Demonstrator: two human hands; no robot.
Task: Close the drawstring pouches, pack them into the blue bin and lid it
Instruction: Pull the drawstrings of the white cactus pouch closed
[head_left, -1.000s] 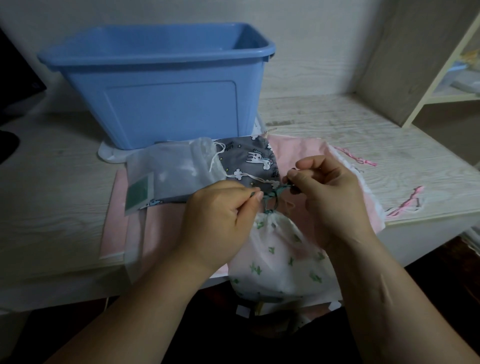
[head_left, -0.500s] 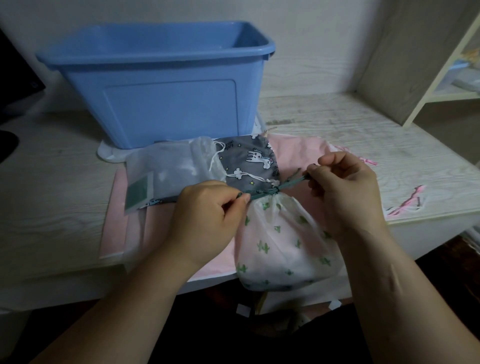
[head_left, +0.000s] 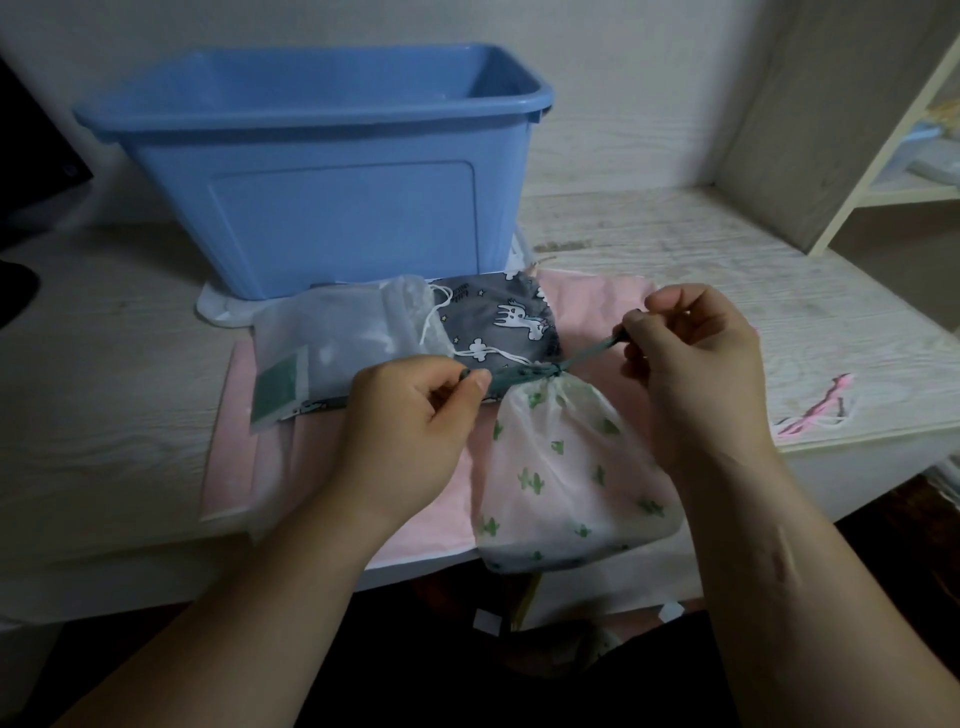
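Cactus pouch (head_left: 566, 467), translucent white with green cacti over a pinkish inside, sits well in front of the blue bin (head_left: 332, 208), towards its right corner. Its neck is gathered into a tight bunch by a dark green drawstring (head_left: 587, 354). Your left hand (head_left: 410, 431) pinches one end of that cord between thumb and forefinger, your right hand (head_left: 696, 374) pinches the other, and the cord runs taut between them. Closer to the bin, a grey pouch (head_left: 498, 322) printed with white animals and a frosted pouch (head_left: 343, 338) overlap on pink fabric (head_left: 587, 296).
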